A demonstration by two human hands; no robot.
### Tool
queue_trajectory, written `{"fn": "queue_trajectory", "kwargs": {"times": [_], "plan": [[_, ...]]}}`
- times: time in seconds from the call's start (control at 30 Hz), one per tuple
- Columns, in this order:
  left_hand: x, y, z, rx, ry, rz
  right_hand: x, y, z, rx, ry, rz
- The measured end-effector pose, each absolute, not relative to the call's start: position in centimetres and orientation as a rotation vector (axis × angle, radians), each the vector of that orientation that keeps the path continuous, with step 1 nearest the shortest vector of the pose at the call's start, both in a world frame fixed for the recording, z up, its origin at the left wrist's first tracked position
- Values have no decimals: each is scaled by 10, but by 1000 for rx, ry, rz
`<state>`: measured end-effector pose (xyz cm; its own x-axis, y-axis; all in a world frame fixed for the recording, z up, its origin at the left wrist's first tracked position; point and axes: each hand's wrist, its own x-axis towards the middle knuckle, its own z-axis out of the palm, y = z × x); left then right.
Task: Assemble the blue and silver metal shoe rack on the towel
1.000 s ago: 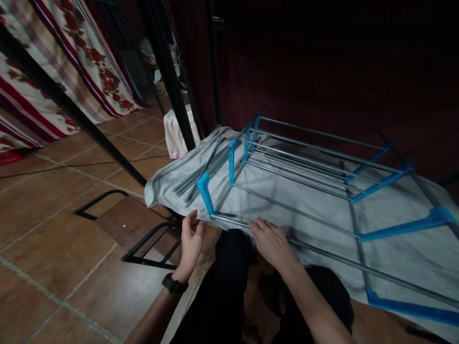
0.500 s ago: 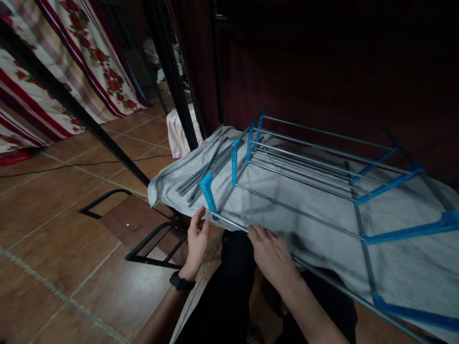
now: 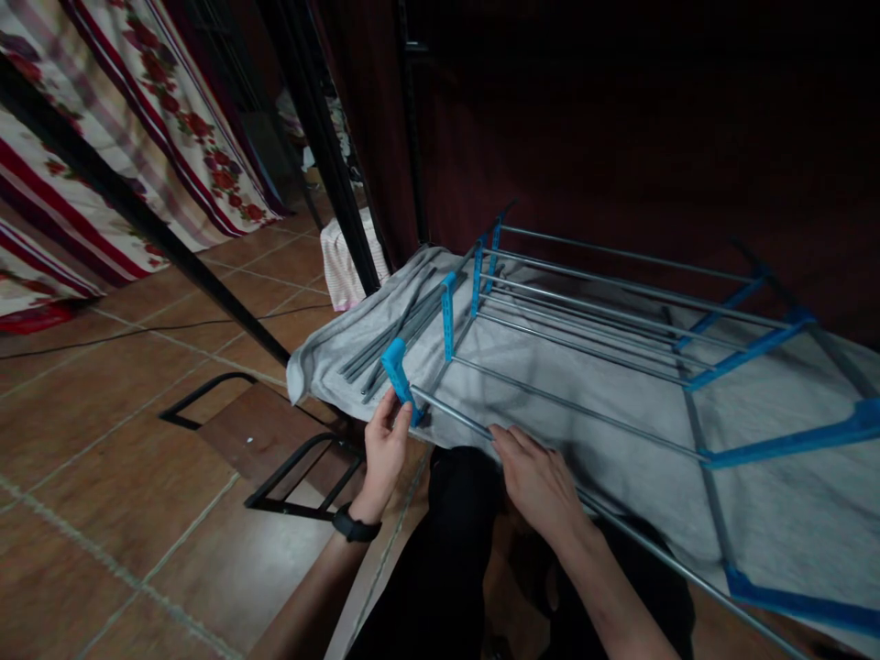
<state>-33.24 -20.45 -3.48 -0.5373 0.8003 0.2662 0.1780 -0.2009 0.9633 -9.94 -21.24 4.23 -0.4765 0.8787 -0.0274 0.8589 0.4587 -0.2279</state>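
Note:
A partly assembled rack of metal rods and blue plastic brackets lies on a grey cloth [image 3: 543,367]. My left hand [image 3: 386,454], with a dark band on its wrist, is closed around the lower part of the front-left blue bracket [image 3: 397,368], thumb on the near side. My right hand [image 3: 540,477] is wrapped over the long front metal rod [image 3: 450,413]. That rod's left end meets or lies against the bracket just above my left thumb; whether it sits in a hole cannot be made out. Its right part runs down past my knees.
Several loose grey rods [image 3: 391,335] lie on the cloth's left end. A low stool-like piece with black metal loops [image 3: 265,435] stands on the tiled floor at left. A black slanting pole [image 3: 171,238] and a dark cable [image 3: 158,326] are beyond it.
My left hand has moved up onto the front-left bracket and closed on it. The front rod's left end has risen along the bracket, with my right hand still on the rod.

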Motion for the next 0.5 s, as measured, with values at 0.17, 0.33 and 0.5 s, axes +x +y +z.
{"fn": "queue_trajectory", "kwargs": {"times": [0.17, 0.33, 0.5], "plan": [[-332, -201, -37, 1174, 1636, 1782, -103, -209, 44, -1519, -2640, 270], [-332, -201, -35, 1199, 1701, 1761, -102, -206, 46, -1514, -2639, 276], [-332, -201, -33, 1211, 1739, 1740, -102, -201, 48, -1515, -2682, 283]]}}
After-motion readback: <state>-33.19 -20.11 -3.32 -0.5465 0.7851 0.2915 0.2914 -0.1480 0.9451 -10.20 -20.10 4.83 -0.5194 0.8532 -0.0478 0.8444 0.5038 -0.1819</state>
